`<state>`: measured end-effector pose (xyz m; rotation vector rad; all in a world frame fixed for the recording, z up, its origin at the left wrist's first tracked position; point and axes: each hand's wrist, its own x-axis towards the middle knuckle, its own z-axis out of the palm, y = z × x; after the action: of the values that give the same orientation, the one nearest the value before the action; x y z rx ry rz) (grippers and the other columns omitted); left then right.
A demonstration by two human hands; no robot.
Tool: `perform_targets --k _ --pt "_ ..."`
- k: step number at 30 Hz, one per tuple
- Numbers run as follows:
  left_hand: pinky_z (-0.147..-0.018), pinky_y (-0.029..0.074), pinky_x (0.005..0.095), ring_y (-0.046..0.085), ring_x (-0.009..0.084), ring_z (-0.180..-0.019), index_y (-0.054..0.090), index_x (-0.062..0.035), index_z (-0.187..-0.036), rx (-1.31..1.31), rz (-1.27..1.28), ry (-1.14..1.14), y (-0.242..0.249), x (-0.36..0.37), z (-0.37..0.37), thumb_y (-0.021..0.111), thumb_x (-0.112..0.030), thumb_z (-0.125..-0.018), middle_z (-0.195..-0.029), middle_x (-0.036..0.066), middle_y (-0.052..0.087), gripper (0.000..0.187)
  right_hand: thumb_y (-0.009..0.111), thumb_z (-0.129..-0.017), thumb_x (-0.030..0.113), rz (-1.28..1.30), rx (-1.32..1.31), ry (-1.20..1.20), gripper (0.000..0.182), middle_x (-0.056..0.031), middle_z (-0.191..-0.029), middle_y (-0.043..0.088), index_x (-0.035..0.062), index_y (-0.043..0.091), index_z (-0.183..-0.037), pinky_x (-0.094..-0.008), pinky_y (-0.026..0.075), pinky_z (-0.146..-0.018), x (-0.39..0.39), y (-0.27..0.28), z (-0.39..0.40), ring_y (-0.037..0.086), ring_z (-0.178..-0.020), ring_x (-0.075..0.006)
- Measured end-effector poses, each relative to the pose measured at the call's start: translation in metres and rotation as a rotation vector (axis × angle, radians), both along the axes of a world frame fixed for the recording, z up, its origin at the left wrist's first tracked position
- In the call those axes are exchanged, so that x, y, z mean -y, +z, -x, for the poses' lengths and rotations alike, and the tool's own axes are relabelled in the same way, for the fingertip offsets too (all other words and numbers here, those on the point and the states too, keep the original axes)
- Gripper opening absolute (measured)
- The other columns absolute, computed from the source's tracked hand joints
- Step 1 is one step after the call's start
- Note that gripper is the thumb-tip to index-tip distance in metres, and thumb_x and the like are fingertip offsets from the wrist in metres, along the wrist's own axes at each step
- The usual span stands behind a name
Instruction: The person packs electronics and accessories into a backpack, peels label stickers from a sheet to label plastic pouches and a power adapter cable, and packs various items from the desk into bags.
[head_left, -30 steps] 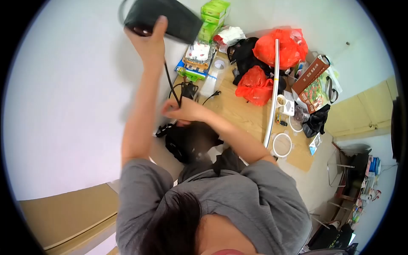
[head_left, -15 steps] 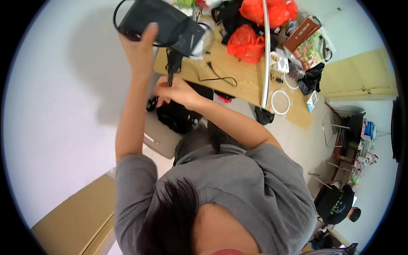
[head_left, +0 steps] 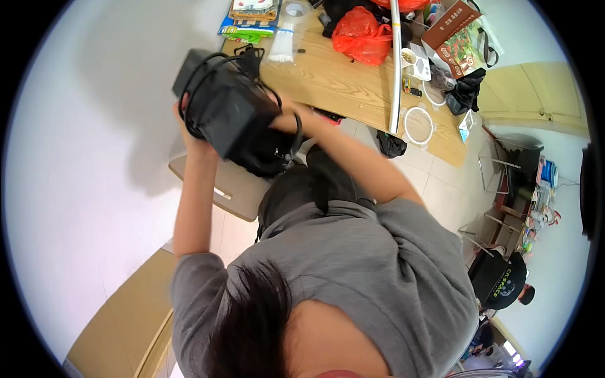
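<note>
A black boxy device (head_left: 230,116) with a looped black cable (head_left: 189,104) is held up in front of the wall, left of the table's near edge. My left hand (head_left: 194,140) grips its left side from below, with most fingers hidden behind it. My right hand (head_left: 287,118) is closed at the right end of the device, slightly blurred; a cable loop hangs down beside it. Behind the device, a small tangle of black cord (head_left: 251,53) lies on the table.
The wooden table (head_left: 328,79) bears a red plastic bag (head_left: 362,38), a white tape roll (head_left: 294,9), packages (head_left: 252,22) and a long white strip (head_left: 395,69). Below is a folding stool (head_left: 227,189). A seated person (head_left: 507,283) is at far right.
The black device has come down and turned, nearer my body. My right hand has moved up from the hanging cord to the device's right end. The view has shifted, showing more of the table's left part.
</note>
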<state>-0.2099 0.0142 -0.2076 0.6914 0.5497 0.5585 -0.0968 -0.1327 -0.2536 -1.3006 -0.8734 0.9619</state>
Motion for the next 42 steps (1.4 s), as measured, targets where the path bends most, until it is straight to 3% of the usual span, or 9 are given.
perform_targets --k 5,14,21,24,27,32,38,39,42 --pt "-0.088 0.042 0.0347 0.054 0.0246 -0.105 0.046 0.0016 -0.114 -0.312 -0.847 0.353 -0.023 -0.01 -0.021 0.066 -0.026 -0.078 -0.11 0.017 0.055 0.05 0.058 -0.087 0.02 -0.026 -1.166 -0.025 0.024 -0.0111 -0.072 0.061 0.0076 0.048 -0.105 -0.0373 0.051 -0.065 -0.014 -0.035 0.079 0.063 -0.065 -0.0252" --pt "-0.083 0.046 0.0356 0.059 0.0285 -0.096 0.045 -0.0011 -0.118 -0.396 -1.555 -0.43 -0.016 -0.012 -0.007 0.075 -0.026 -0.063 -0.108 0.017 0.057 0.068 0.058 -0.085 0.017 0.205 0.456 0.528 0.022 -0.004 -0.076 0.065 -0.0013 0.062 -0.098 -0.0249 0.048 -0.055 0.018 0.048 -0.026 0.058 -0.063 -0.0095" --pt "-0.091 0.045 0.0366 0.054 0.0238 -0.106 0.042 0.0004 -0.126 0.185 0.294 -0.427 -0.034 0.016 0.022 0.063 -0.04 -0.075 -0.119 0.013 0.052 0.069 0.064 -0.084 0.019 0.077 -0.11 -0.019 0.016 0.0031 -0.069 0.06 0.0076 0.059 -0.094 -0.0225 0.039 -0.048 0.039 -0.002 -0.049 0.048 -0.053 -0.0048" --pt "-0.09 0.045 0.0339 0.054 0.022 -0.104 0.042 -0.0005 -0.125 0.279 0.249 -0.117 -0.043 0.018 0.002 0.066 -0.03 -0.076 -0.117 0.014 0.052 0.062 0.059 -0.081 0.014 0.267 0.221 -0.121 0.015 -0.0066 -0.067 0.061 0.0061 0.057 -0.094 -0.0305 0.047 -0.054 0.023 -0.069 0.038 0.06 -0.057 -0.0141" --pt "-0.088 0.044 0.0315 0.054 0.0197 -0.101 0.041 0.0003 -0.122 -0.186 -0.786 0.224 -0.043 0.007 -0.014 0.071 -0.018 -0.073 -0.113 0.015 0.052 0.06 0.052 -0.08 0.012 0.324 -0.148 0.121 0.021 -0.0122 -0.066 0.061 -0.0023 0.051 -0.096 -0.0316 0.05 -0.054 0.024 -0.037 0.094 0.061 -0.049 -0.021" --pt "-0.088 0.044 0.0312 0.053 0.0212 -0.102 0.037 0.004 -0.125 -0.34 -1.187 -0.323 -0.075 -0.022 0.02 0.076 -0.015 -0.066 -0.114 0.016 0.052 0.073 0.056 -0.086 0.014 0.133 0.436 0.328 0.013 -0.0013 -0.072 0.063 0.0047 0.063 -0.093 -0.0264 0.045 -0.055 0.031 0.001 -0.001 0.058 -0.064 -0.0088" --pt "-0.095 0.043 0.039 0.054 0.0304 -0.108 0.042 0.001 -0.126 -0.061 0.356 -0.475 -0.117 0.007 0.061 0.053 -0.049 -0.078 -0.12 0.016 0.054 0.071 0.06 -0.087 0.019 0.181 -0.165 0.084 0.018 -0.0005 -0.071 0.059 0.0018 0.061 -0.087 -0.0256 0.046 -0.063 0.034 -0.081 0.014 0.054 -0.067 -0.0085" --pt "-0.096 0.043 0.0403 0.053 0.0302 -0.109 0.043 -0.0011 -0.126 -0.093 0.314 -0.387 -0.127 0.017 0.063 0.052 -0.05 -0.079 -0.121 0.015 0.053 0.069 0.057 -0.088 0.018 0.04 0.125 -0.167 0.017 -0.0037 -0.072 0.059 0.0003 0.059 -0.088 -0.0288 0.048 -0.067 0.02 -0.124 0.053 0.055 -0.068 -0.0119" --pt "-0.096 0.041 0.0442 0.051 0.0299 -0.111 0.044 -0.0047 -0.126 -0.145 0.28 -0.033 -0.146 0.035 0.063 0.051 -0.048 -0.082 -0.126 0.012 0.05 0.062 0.055 -0.087 0.014 -0.182 -0.71 -0.455 0.017 -0.0086 -0.072 0.058 -0.0002 0.056 -0.098 -0.0337 0.05 -0.067 0.009 -0.104 0.13 0.059 -0.068 -0.0195"
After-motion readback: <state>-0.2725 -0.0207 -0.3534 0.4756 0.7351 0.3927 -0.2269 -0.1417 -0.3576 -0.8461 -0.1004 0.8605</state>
